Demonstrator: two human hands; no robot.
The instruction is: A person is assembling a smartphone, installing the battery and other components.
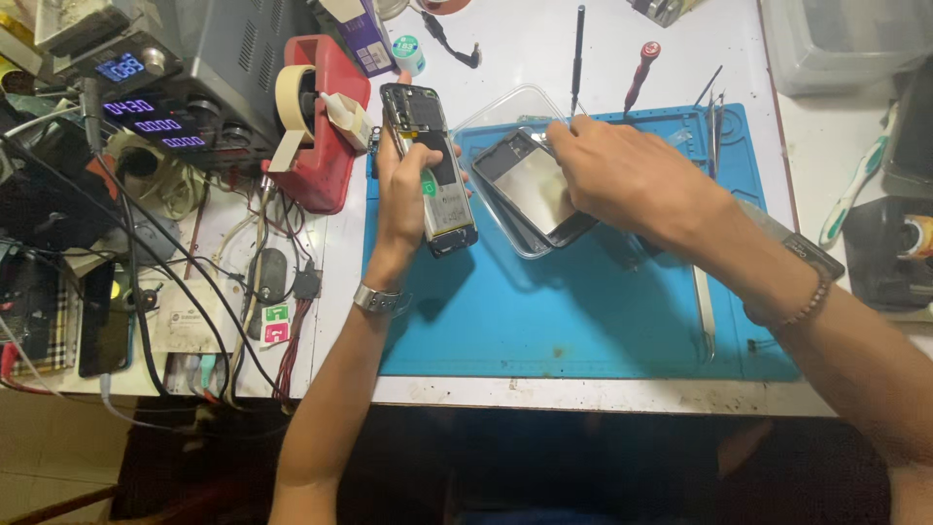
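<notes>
Broadly, I see the white workbench (544, 39) carrying everything, and on it the blue work mat (583, 321) fills the near centre, probably laid there so small parts stay put and show up against the colour. At the far left sits a bench power supply (185, 87) with lit readouts, its cables trailing toward the near left edge, and just right of it stands a red tape dispenser (321, 126) with masking tape, close enough to reach without stretching.

On the far part of the mat lies a clear plastic tray (486, 122), and in it rests a phone back panel (530, 185), I judge parked there to keep it off the working area. My right hand (622, 175) reaches over that tray from the right, forearm crossing the mat diagonally, wrist bent down, fingers curled at the panel's far edge; whether they pinch something small I cannot tell.

My left hand (403, 190) comes up from the near side, wrist straight, fingers wrapped around the left edge of the opened phone (432, 165), holding it tilted with its insides facing up, just left of the tray, likely so the internals stay readable.

Beyond the mat lie a black screwdriver (578, 49) and a red-handled screwdriver (639, 73), with metal tweezers (704, 311) near the mat's right side.
</notes>
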